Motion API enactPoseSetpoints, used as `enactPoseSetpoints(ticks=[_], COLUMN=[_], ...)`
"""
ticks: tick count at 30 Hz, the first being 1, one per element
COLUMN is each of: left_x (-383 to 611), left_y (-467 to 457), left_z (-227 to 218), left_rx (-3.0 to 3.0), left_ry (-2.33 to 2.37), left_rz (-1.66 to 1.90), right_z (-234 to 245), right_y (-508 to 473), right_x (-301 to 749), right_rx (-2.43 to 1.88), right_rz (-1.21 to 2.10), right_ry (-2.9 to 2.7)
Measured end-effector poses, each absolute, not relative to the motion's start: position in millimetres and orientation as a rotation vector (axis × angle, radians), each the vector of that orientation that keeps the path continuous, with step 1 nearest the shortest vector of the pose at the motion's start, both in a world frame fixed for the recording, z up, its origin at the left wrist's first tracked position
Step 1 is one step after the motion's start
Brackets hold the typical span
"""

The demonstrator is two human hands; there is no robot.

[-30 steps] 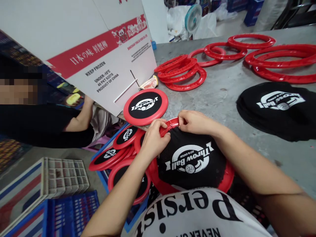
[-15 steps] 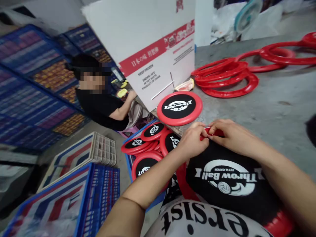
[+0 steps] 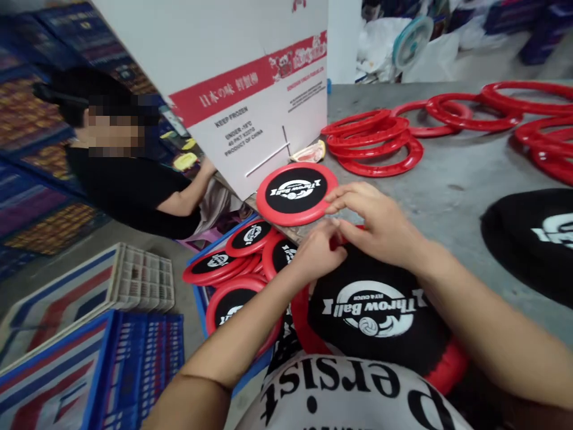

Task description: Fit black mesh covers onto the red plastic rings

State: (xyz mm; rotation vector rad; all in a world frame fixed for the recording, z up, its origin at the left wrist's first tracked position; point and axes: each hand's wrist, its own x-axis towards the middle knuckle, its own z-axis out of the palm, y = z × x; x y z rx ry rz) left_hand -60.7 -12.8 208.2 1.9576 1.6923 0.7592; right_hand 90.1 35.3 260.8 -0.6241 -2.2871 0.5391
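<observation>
You have a big, round, black cloth disc with a red plastic rim (image 3: 367, 316) in your lap, leaning on your white shirt with big black letters (image 3: 331, 406). Your left hand (image 3: 321, 251) is curled nearly closed, with finger and thumb pinching the far edge of that disc. Your right hand (image 3: 376, 218) is half open and bent over the same edge, but you can't tell if it has hold of anything. In front of you is a flat grey table (image 3: 456, 173) with some marks on it. Near your hands, a smaller red and black disc (image 3: 295, 203) lies by the table's edge. Behind it stand a tall white cardboard sheet with a red stripe (image 3: 215, 36) and a little yellow and white wrapper (image 3: 308, 153). Shiny red plastic rings (image 3: 380, 170) lie in a messy heap, and more spread to the right. A round black cloth with white print (image 3: 514, 239) lies nearer you. Below the table, more red and black discs (image 3: 250, 239) fill a blue box. On the grey floor sit a white plastic crate (image 3: 143, 280) and a blue plastic crate (image 3: 145, 352). Past the cardboard, a person in a black top (image 3: 129, 197) sits near tall stacks of blue crates (image 3: 27, 107). Far back is a blue-green fan (image 3: 412, 45).
</observation>
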Motion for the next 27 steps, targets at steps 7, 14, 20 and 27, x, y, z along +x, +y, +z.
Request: enactPoseSetpoints(ticks=[7,14,20,27], left_x=[-58,-55,-60,-64], left_y=[-8,-10,-9,-13], left_z=[203,200,199,198], left_rx=[1.969,1.949,1.935,1.881], left_ry=[1.546,1.530,1.482,1.479], left_rz=[0.797,0.822,0.795,0.813], right_z=[213,218,215,214], right_y=[62,62,59,58], right_x=[123,130,128,127], right_rx=[-0.927,-0.978,-1.035,-1.022], right_rz=[0.901,0.954,0.932,0.981], right_ry=[-2.422,-2.573,-2.613,-2.604])
